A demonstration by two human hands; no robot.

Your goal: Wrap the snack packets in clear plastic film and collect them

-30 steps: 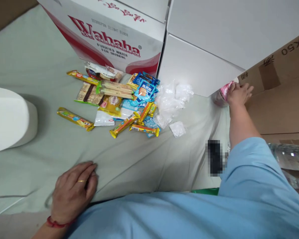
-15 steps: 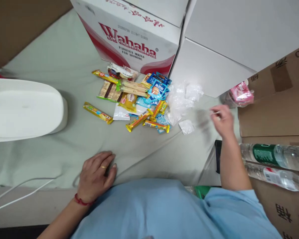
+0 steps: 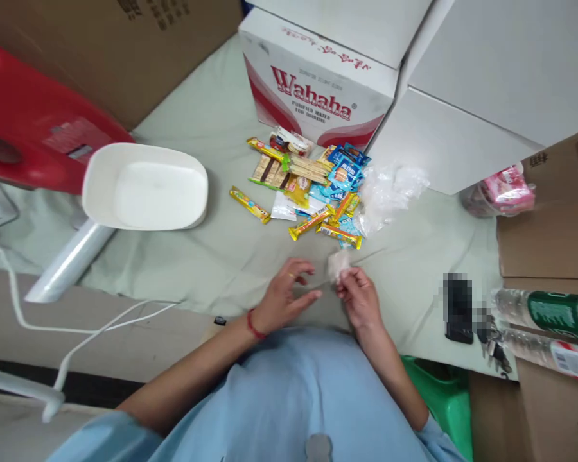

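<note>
My right hand pinches a small clear plastic bag just above the pale green cloth, close in front of my body. My left hand hovers beside it, fingers spread and reaching toward the bag, holding nothing; it wears a ring and a red wrist cord. Beyond both hands lies a pile of snack packets, yellow bars and blue wrappers, with crumpled clear plastic bags at its right.
A Wahaha carton and white boxes stand behind the pile. A white bowl-shaped tray and a red plastic stool sit left. At right: a pink packet, brown cartons, water bottles, a dark phone.
My right hand drew back from the pink packet, took the small clear bag off the cloth and brought it near. My left hand lifted off the cloth toward it. The view swung left.
</note>
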